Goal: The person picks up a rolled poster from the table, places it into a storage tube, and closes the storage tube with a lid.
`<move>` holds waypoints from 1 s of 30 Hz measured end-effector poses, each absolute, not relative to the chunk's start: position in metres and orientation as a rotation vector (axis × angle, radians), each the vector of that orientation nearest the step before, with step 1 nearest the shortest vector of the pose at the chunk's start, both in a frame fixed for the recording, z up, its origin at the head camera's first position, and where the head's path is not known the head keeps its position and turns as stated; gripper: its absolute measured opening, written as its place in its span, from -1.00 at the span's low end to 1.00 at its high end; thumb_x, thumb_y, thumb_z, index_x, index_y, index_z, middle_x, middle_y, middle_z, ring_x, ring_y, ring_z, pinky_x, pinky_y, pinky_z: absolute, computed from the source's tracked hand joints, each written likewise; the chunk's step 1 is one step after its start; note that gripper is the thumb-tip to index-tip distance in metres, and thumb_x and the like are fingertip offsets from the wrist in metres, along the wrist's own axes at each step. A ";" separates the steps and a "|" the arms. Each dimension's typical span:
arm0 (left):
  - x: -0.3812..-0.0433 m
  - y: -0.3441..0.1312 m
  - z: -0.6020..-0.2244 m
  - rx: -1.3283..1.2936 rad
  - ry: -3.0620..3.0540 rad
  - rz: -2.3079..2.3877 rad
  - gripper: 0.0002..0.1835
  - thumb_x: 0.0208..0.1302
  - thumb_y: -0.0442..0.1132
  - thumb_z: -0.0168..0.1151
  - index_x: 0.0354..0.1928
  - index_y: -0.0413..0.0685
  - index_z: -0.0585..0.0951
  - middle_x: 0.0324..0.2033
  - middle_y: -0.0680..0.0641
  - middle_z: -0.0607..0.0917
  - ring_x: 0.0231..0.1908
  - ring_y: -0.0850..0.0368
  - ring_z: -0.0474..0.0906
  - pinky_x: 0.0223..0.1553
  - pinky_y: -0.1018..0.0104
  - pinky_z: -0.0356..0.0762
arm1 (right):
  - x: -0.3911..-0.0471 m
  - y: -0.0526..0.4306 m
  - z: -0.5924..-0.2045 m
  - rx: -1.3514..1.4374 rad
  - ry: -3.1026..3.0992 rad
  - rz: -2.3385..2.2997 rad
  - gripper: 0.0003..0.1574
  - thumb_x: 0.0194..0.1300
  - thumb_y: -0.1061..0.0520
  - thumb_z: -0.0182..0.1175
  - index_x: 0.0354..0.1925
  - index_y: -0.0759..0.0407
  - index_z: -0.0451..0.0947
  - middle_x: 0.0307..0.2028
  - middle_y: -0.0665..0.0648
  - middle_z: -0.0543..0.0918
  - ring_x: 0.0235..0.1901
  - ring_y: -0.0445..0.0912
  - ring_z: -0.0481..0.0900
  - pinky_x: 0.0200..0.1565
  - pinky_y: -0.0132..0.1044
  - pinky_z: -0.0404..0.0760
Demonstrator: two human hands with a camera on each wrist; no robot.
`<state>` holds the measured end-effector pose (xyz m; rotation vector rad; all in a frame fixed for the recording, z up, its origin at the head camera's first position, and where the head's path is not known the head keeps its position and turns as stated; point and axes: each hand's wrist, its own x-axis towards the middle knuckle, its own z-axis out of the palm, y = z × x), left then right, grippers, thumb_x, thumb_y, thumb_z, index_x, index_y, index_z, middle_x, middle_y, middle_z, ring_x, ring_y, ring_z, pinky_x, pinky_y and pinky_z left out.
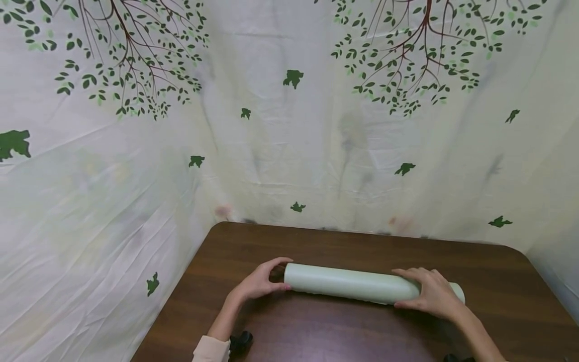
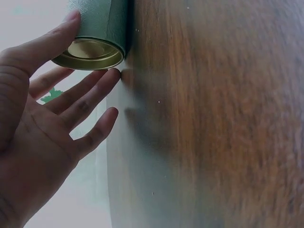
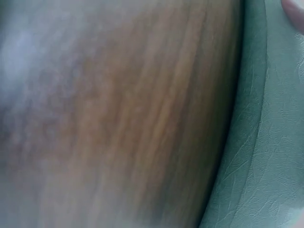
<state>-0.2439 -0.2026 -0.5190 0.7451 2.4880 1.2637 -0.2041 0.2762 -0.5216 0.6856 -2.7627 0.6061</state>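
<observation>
A long pale green tube (image 1: 348,282) lies crosswise on the dark wooden table, its surface finely textured. My left hand (image 1: 262,280) spans the tube's left end, thumb on one side and fingertips at the other, with a gap between palm and end. In the left wrist view, that end shows a recessed gold metal cap (image 2: 90,53), and the lower fingers of the left hand (image 2: 52,114) are spread beneath the rim. Near the right end, my right hand (image 1: 431,291) grips the tube from above. The right wrist view catches mostly the tube's side (image 3: 266,142) and one fingertip.
The brown wooden table (image 1: 316,329) has rounded far corners. Behind and left of it hangs a pale cloth backdrop (image 1: 271,166) printed with leafy branches and green leaves. A dark strap piece (image 1: 241,342) sits at the left wrist beside a light sleeve (image 1: 211,349).
</observation>
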 end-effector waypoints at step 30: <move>-0.247 -0.200 -0.523 0.707 2.490 1.317 -0.33 0.42 -0.14 0.36 0.47 -0.18 0.37 0.22 -0.20 0.63 0.21 -0.17 0.60 0.19 -0.16 0.59 | -0.204 0.283 -0.521 0.644 -2.736 0.551 -0.01 -0.16 -0.35 0.64 0.22 0.00 0.66 0.00 0.06 0.76 0.00 0.10 0.66 -0.09 0.07 0.38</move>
